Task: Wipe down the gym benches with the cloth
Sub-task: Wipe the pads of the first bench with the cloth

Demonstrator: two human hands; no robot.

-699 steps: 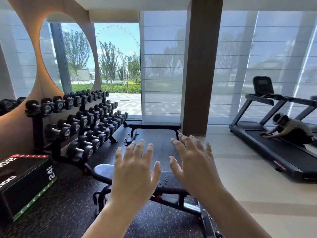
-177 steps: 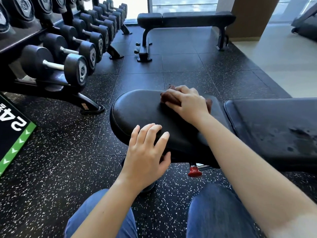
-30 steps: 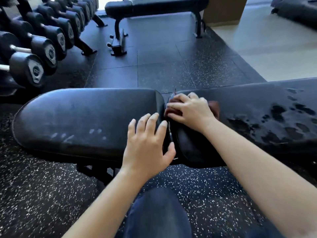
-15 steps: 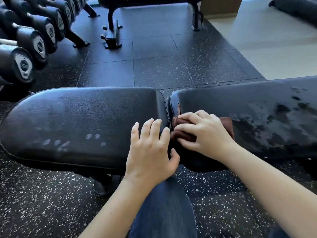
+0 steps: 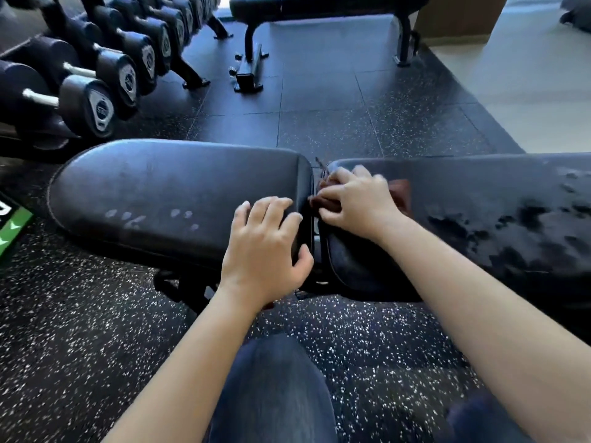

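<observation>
A black padded gym bench lies across the view in two pads: the seat pad (image 5: 166, 190) at left and the back pad (image 5: 499, 199) at right, with a narrow gap between them. My right hand (image 5: 355, 199) grips a brown cloth (image 5: 401, 191) at the left end of the back pad, right by the gap. Most of the cloth is hidden under the hand. My left hand (image 5: 265, 251) rests on the right end of the seat pad, fingers spread, thumb over the pad's edge. Dark wet patches (image 5: 524, 231) mark the back pad to the right.
A rack of black dumbbells (image 5: 96, 68) runs along the upper left. A second flat bench (image 5: 319, 14) stands at the back on black speckled rubber flooring. A black and green box corner (image 5: 11, 225) shows at the left edge. My knee in jeans (image 5: 271, 388) is below.
My right hand has slid the cloth away from me along the left end of the back pad, up to the gap. My left hand stays on the seat pad.
</observation>
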